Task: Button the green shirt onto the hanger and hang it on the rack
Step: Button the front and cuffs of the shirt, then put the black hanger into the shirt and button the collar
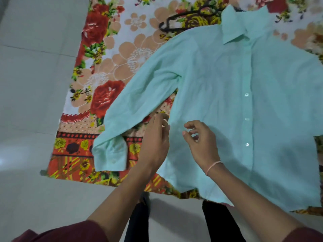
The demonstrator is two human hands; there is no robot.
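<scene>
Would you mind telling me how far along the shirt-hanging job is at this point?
Done: the green shirt lies spread flat on the floral blanket, its front placket closed, with three buttons showing. The black hanger pokes out at the collar, its hook on the blanket. In hand: the left hand and right hand hover open at the shirt's side edge. Left: lifting it and hanging it; no rack is visible.

The green shirt (218,88) lies flat, front buttoned — the black hanger (185,20) pokes out beside its collar.
</scene>
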